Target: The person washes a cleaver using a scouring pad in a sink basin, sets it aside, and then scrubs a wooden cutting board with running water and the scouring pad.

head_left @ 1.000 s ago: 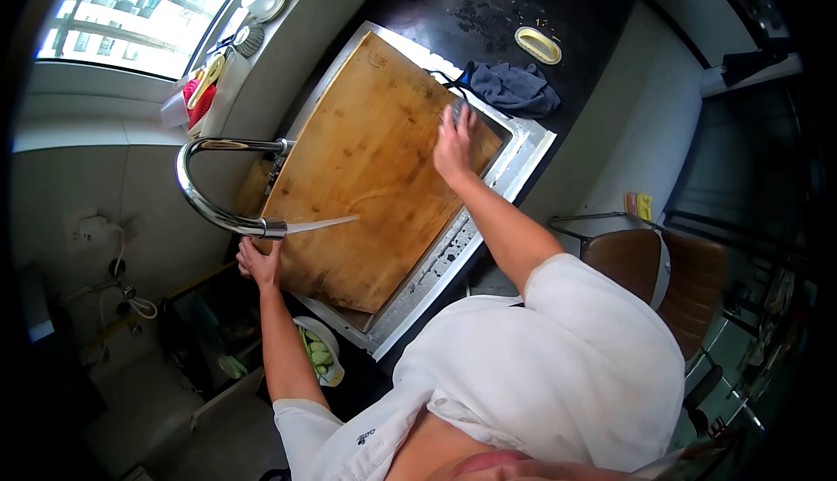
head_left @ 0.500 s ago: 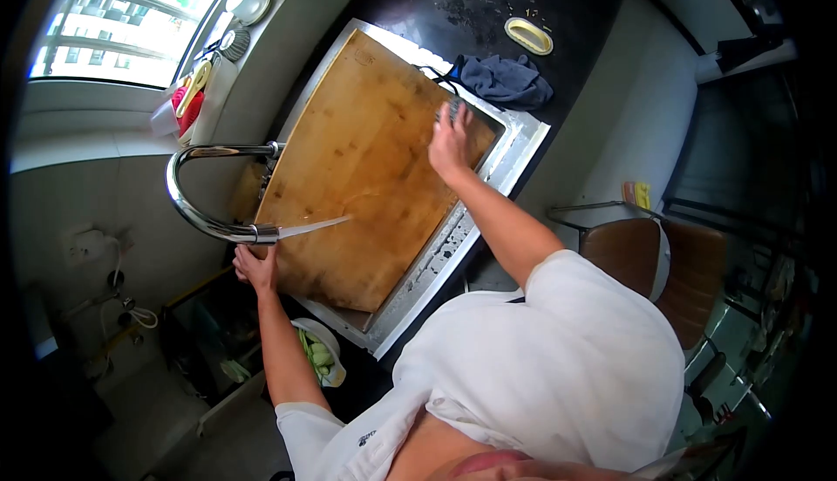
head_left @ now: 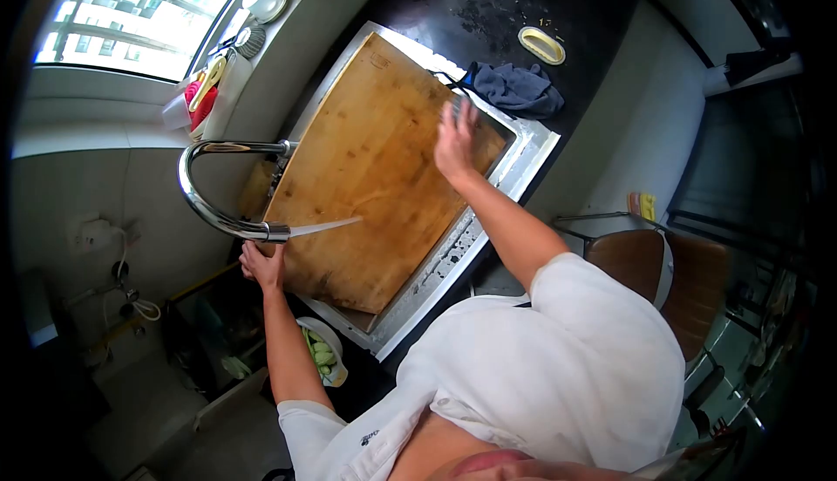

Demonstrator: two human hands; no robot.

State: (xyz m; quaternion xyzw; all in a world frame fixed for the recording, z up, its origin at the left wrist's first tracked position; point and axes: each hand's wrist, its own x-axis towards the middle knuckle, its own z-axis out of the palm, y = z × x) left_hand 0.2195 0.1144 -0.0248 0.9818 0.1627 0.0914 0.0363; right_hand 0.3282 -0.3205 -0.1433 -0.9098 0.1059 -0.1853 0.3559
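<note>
A large wooden cutting board (head_left: 366, 167) lies tilted across the sink (head_left: 516, 167), its surface wet and dark-spotted. Water runs onto it from the curved chrome faucet (head_left: 228, 220). My left hand (head_left: 263, 265) grips the board's near-left edge, just below the faucet's spout. Over the board's far-right part, my right hand (head_left: 455, 143) presses down with bent fingers on a small grey scrubber, mostly covered by the fingers and blurred. A dark blue-grey cloth (head_left: 519, 89) lies crumpled just beyond that hand.
A yellow-rimmed oval brush or sponge (head_left: 541, 45) rests on the black counter (head_left: 471, 2). A white bowl of green vegetables (head_left: 323, 352) stands near my left forearm. Bottles and utensils line the windowsill (head_left: 222, 89). A brown chair (head_left: 623, 259) is at the right.
My right hand has shifted slightly over the board with the scrubber. The whole view has moved a little, while my left hand keeps its grip and the water keeps running.
</note>
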